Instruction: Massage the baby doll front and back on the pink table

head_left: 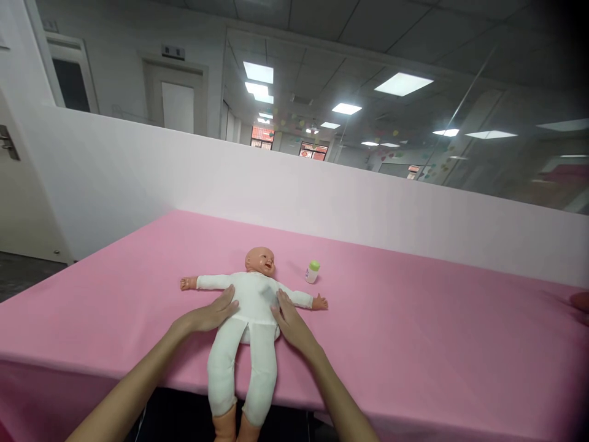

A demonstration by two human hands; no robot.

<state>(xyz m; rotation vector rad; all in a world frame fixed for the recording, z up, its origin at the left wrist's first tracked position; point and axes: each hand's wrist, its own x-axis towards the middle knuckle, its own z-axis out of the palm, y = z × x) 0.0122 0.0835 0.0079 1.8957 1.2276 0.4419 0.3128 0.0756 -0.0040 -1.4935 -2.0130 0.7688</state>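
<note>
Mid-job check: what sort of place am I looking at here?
Probably an indoor training room, perhaps for baby care, though I can't confirm it. A doll lies on a pink table, a small bottle stands near its head, and ceiling lights show beyond.

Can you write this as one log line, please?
doll: on its back, legs overhanging table | left hand: against doll's side | right hand: against other side | bottle: upright nearby

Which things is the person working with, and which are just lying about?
Being handled:
doll, on its back on the pink table
left hand, at one side of the doll's torso
right hand, at the other

Just lying about, it seems:
green-capped bottle, untouched
brownish object at the right edge, mostly cut off
</note>
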